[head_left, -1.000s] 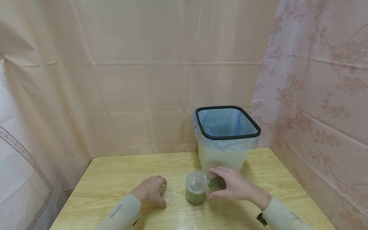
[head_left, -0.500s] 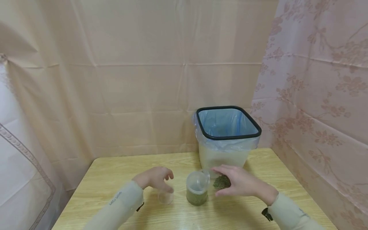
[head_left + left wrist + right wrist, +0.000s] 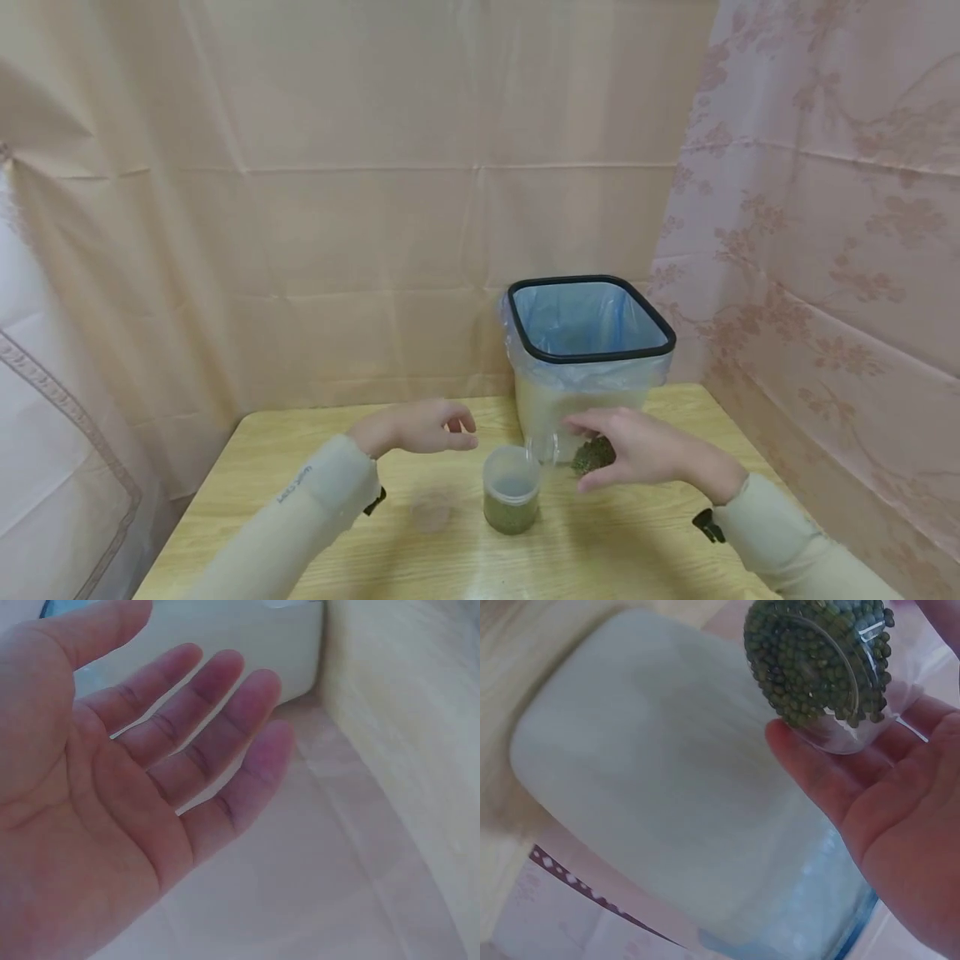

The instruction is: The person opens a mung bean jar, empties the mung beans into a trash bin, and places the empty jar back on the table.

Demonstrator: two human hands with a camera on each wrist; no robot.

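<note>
Your right hand (image 3: 637, 450) held a clear cup (image 3: 594, 456) tilted sideways above the worktop (image 3: 360, 533), its round, dark green beans (image 3: 799, 664) heaped towards its base. The bin (image 3: 573, 408) stood behind, by the far edge. Your left hand (image 3: 423, 427) hovered relaxed, fingers loosely bent. Between your hands stood an upright jar (image 3: 512, 490), see-through above, green below, well short of the far edge.

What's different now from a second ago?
The left hand let go of the clear lid and lifted away. The right hand, holding the tilted jar of green beans, moved a bit to the right. The lid, standing jar and bin stayed put.
</note>
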